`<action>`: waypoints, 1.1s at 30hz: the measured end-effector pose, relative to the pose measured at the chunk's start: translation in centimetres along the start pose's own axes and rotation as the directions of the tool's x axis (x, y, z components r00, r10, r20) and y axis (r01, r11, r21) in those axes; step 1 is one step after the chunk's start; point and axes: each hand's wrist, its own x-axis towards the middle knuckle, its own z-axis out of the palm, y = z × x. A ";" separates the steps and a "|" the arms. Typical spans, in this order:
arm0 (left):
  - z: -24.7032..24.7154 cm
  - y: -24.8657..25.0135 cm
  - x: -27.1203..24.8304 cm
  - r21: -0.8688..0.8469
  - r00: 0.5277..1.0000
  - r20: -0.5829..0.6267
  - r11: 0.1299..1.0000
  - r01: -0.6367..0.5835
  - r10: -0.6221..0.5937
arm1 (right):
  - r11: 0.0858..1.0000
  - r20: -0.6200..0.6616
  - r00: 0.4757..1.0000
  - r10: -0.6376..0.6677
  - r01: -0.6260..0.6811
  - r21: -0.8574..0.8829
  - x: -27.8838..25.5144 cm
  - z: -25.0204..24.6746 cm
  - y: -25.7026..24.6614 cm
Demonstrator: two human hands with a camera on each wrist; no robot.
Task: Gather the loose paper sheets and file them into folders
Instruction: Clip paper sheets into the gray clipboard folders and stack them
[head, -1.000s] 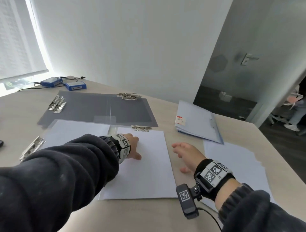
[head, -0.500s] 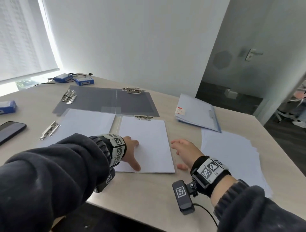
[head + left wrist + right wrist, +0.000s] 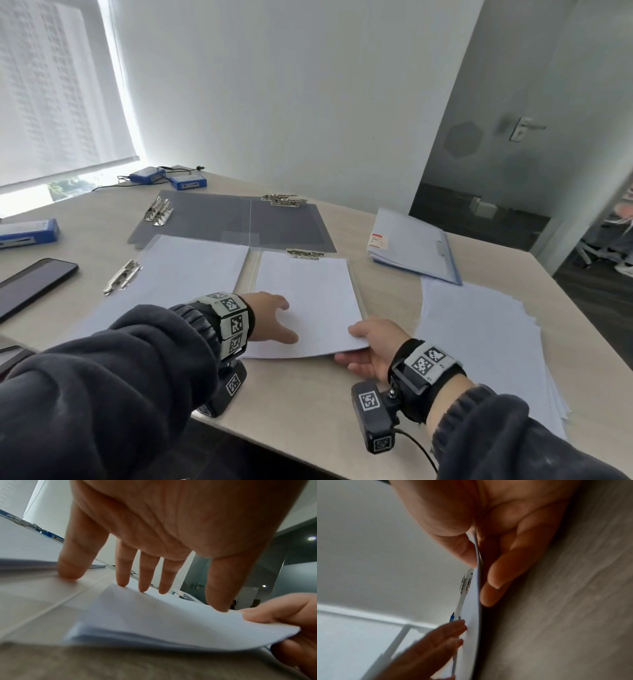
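A clear folder lies open before me with a white paper stack point(image 3: 308, 298) under the metal clip point(image 3: 305, 254) on its right half. More sheets point(image 3: 185, 270) lie on its left half. My left hand point(image 3: 284, 318) presses flat on the stack's near left part, its straight fingertips point(image 3: 142, 588) touching the top sheet point(image 3: 154, 618). My right hand point(image 3: 356, 346) pinches the stack's near right corner, thumb point(image 3: 467, 553) on top and fingers beneath, and the corner curls up off the table. A pile of loose sheets point(image 3: 479, 342) lies to the right.
A grey open folder point(image 3: 233, 222) lies further back. A closed pale blue folder point(image 3: 411, 246) sits at the back right. A dark phone point(image 3: 30, 287) and blue boxes point(image 3: 27, 233) occupy the left. The table's near edge point(image 3: 274, 435) is just below my wrists.
My right hand came in from beside the stack, took its near right corner and raised it. My left hand stayed pressing on the sheets.
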 end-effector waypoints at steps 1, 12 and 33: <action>-0.1 -0.1 -0.3 -0.032 1.000 -0.011 0.999 -0.001 0.001 | 0.999 0.001 0.999 -0.036 0.036 -0.033 -0.2 0.2 0.0; -0.7 1.6 -4.6 -0.548 0.918 -0.393 0.789 -0.277 0.050 | 0.899 -0.071 0.903 -0.424 0.429 0.090 -2.0 -2.3 -1.6; 0.5 8.5 3.1 -0.983 0.983 -0.131 -0.108 -0.146 -0.130 | 0.818 -0.285 0.890 -0.355 0.443 0.367 -2.4 -13.6 -0.3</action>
